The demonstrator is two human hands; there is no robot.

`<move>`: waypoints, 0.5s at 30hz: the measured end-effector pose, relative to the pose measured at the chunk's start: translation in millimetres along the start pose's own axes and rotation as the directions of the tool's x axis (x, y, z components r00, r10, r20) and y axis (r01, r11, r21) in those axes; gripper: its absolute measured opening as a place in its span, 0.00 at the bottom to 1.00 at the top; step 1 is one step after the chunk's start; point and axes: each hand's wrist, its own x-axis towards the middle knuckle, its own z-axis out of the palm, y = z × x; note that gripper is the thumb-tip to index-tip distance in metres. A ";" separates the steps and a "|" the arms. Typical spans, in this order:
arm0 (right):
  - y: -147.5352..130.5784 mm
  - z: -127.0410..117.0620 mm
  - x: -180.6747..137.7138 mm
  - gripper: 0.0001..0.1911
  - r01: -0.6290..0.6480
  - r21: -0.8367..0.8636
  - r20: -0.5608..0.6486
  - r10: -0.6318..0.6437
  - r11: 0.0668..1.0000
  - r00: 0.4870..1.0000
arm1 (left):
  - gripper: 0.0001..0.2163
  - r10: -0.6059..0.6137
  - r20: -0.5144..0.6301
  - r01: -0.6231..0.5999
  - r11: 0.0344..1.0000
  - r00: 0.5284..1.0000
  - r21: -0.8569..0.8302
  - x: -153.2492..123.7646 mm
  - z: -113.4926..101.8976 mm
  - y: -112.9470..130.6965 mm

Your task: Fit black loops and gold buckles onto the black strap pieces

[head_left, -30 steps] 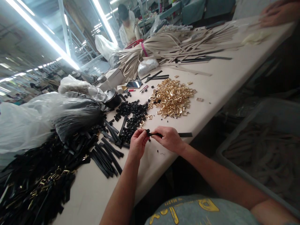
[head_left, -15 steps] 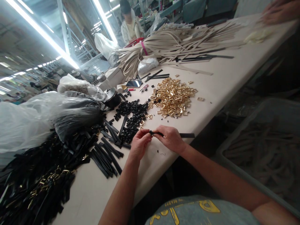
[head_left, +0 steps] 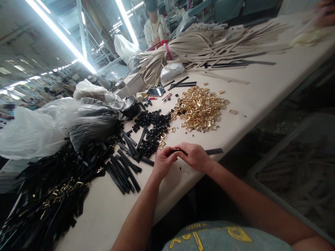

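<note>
Just above the table's near edge, my left hand [head_left: 165,161] pinches one end of a black strap [head_left: 214,151]. My right hand [head_left: 196,157] is closed around the same strap, whose flat tail sticks out to the right past the palm. The fingers of both hands nearly meet, and they cover the part of the strap between them. Beyond my hands lies a heap of gold rectangular buckles [head_left: 200,108]. Small black loops [head_left: 153,129] form a pile to its left, with a few gold buckles at their edge. Short black straps [head_left: 123,170] lie left of my left hand.
Many black straps with gold buckles [head_left: 57,191] heap at the left, beside plastic bags [head_left: 39,122]. A lidded pot [head_left: 131,106], a phone [head_left: 155,91] and a beige strap bundle [head_left: 188,48] lie further back. A bin [head_left: 295,174] stands below right. Another person's hand [head_left: 326,14] shows far right.
The camera view has shifted slightly, moving the scene rightward. The left fingers now cover the strap end where a small dark piece showed before. Both hands still hold the strap.
</note>
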 end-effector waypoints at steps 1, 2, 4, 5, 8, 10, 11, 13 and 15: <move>1.3 -1.2 0.5 0.14 -0.001 -0.022 0.017 0.001 1.000 1.000 | 0.11 0.009 -0.004 -0.008 0.999 1.000 0.032 -0.1 -2.6 0.5; 2.6 -2.4 1.0 0.13 -0.007 -0.040 0.026 0.008 0.999 1.000 | 0.11 0.017 -0.009 -0.016 0.998 1.000 0.055 0.0 -5.1 1.1; 4.9 -4.5 2.2 0.12 -0.029 -0.057 0.023 0.030 0.998 0.999 | 0.10 0.027 -0.026 -0.025 0.997 0.999 0.079 0.6 -10.2 2.5; 5.7 -5.1 2.9 0.11 -0.039 -0.050 0.019 0.040 0.998 0.999 | 0.10 0.031 -0.031 -0.028 0.996 0.999 0.090 1.4 -12.9 3.1; 7.5 -5.0 5.1 0.10 -0.080 0.010 0.014 0.080 0.997 0.997 | 0.10 0.081 -0.067 -0.066 0.976 0.994 0.208 6.4 -23.7 5.4; 8.5 -4.2 6.2 0.09 -0.103 0.052 0.014 0.102 0.993 0.995 | 0.08 0.188 -0.086 -0.138 0.905 0.978 0.403 12.8 -33.7 9.3; 9.1 -3.9 6.5 0.09 -0.110 0.071 0.014 0.109 0.991 0.994 | 0.07 0.247 -0.061 -0.180 0.831 0.967 0.526 17.0 -39.0 12.3; 10.5 -3.9 6.5 0.10 -0.116 0.115 0.008 0.116 0.987 0.993 | 0.07 0.309 0.074 -0.259 0.617 0.948 0.743 27.8 -48.4 20.3; 11.9 -4.7 6.0 0.11 -0.124 0.163 0.002 0.126 0.979 0.992 | 0.10 0.244 0.259 -0.342 0.413 0.934 0.844 40.9 -54.2 29.9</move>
